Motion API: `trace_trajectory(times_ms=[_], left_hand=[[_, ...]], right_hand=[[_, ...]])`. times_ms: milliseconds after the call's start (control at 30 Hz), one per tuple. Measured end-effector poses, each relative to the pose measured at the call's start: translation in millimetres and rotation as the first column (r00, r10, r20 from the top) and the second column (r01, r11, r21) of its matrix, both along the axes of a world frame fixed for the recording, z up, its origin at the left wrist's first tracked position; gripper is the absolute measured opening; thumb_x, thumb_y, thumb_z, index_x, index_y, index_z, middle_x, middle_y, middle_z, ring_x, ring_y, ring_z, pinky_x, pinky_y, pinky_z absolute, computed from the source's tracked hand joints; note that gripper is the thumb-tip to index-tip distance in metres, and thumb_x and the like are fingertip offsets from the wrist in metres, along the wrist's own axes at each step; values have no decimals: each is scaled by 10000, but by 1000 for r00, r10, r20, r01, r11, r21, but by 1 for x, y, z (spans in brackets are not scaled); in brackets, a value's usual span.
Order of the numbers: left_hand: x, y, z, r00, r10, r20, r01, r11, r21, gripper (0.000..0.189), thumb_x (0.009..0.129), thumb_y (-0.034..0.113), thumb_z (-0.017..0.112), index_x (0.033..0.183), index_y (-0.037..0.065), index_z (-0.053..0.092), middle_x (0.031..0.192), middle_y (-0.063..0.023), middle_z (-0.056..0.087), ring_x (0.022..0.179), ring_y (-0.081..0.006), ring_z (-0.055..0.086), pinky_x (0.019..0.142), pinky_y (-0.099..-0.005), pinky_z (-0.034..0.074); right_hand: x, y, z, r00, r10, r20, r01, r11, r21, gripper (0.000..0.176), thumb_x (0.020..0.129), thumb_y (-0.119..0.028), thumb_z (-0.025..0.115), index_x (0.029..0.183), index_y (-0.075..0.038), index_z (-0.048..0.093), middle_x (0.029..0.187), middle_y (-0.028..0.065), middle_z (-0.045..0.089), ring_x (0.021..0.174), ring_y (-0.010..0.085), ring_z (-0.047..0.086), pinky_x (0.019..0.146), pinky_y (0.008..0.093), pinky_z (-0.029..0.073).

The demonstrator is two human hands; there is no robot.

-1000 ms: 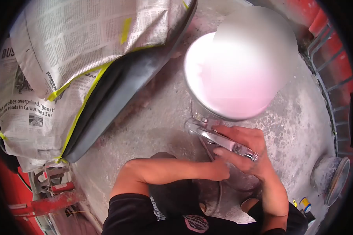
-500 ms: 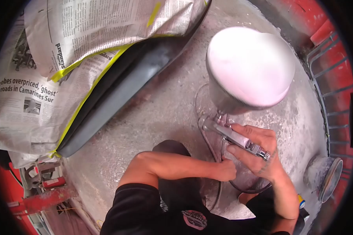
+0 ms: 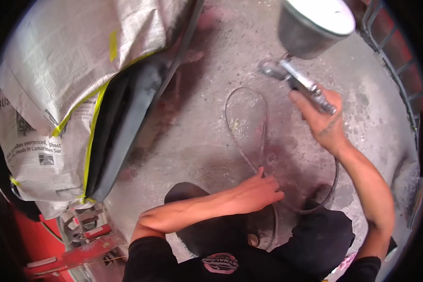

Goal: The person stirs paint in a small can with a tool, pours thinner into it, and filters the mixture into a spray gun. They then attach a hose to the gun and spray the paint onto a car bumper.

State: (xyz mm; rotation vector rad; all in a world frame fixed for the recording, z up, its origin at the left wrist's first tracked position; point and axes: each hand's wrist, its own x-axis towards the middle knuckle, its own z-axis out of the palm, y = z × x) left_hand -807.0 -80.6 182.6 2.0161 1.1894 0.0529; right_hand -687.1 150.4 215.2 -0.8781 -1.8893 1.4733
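Note:
My right hand (image 3: 325, 120) is wrapped around the handle of a metal spray gun (image 3: 301, 77), held out ahead of me to the right. On top of the gun sits a large grey cup (image 3: 300, 37) with a white lid (image 3: 326, 14), partly cut off by the upper edge. My left hand (image 3: 261, 191), in front of my knees, closes loosely around an air hose (image 3: 266, 120), some fingers partly extended. One stretch of hose loops forward over the floor, and another curves from below the gun to this hand. A dark grey panel (image 3: 129, 127) stands to the left.
Newspaper masking (image 3: 80, 51) with yellow tape (image 3: 95, 127) covers the part beside the panel. A red metal stand (image 3: 75, 256) is at lower left. Metal bars (image 3: 399, 66) line the right side of the concrete floor (image 3: 202, 127).
My right hand has carried the spray gun forward, away from my left hand. My left hand's fingers have loosened from a fist. The view has shifted, with the panel now farther left.

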Motion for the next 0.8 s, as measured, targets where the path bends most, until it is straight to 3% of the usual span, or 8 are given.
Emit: trace_trajectory(times_ms=[100,167,300,400,533,633,733,800], left_hand=[[2,-16,-16,995,11,-96,-27,985,-168,420,853,86,701,1270,73,644,1118,-113,634,1190,-331,624,1154,-635,431],[15,-23,-26,992,13,-128,-44,970,-240,432,846,76,695,1276,76,643,1113,-111,634,1179,-325,627,1141,-633,437],[27,-29,-50,988,100,-119,-131,948,-289,447,842,38,675,1286,62,636,1083,-106,630,1141,-330,639,1144,-592,446],[29,-22,-55,972,222,-82,-237,916,-324,427,851,22,676,1275,41,632,1061,-116,623,1124,-343,642,1156,-556,455],[39,-21,-61,914,406,-15,-386,855,-348,398,878,-5,680,1273,11,634,1044,-147,624,1055,-372,652,1076,-539,508],[46,-23,-65,880,471,-63,-454,796,-400,411,890,-9,681,1298,0,632,1067,-164,642,1023,-395,665,1070,-561,518],[50,-18,-66,842,536,-56,-505,750,-427,436,879,-14,687,1311,-5,630,1076,-180,653,1034,-418,670,1064,-553,524],[50,-13,-63,844,532,-73,-509,749,-425,429,890,-9,686,1316,-1,632,1073,-184,653,1043,-429,667,1037,-543,528]], right_hand=[[-7,-9,-48,962,138,-235,-131,990,45,332,954,-246,832,1157,11,778,831,64,756,707,151,687,650,331,540],[-4,-11,-72,874,379,-303,-363,925,110,363,945,-262,827,1255,-75,803,994,120,827,821,191,774,727,335,599],[-11,12,-133,864,254,-434,-210,967,146,429,940,-279,835,1313,-75,776,988,126,823,836,217,779,733,361,618],[-31,37,-152,925,44,-377,-74,995,-66,435,949,-286,831,1325,-77,768,984,128,821,825,221,780,723,355,619],[-65,46,-177,908,-19,-417,-49,987,-153,409,952,-292,832,1284,-61,779,966,136,821,780,217,780,689,354,623],[-85,26,-197,737,187,-649,-191,979,65,359,936,-279,838,1200,-40,793,906,146,813,707,229,777,626,370,619],[-75,25,-206,723,359,-590,-402,914,63,407,950,-257,841,1305,-69,776,982,127,823,792,212,783,707,359,633],[-80,37,-214,761,261,-594,-330,944,-7,417,948,-261,844,1310,-67,774,981,128,821,796,219,784,717,365,633]])
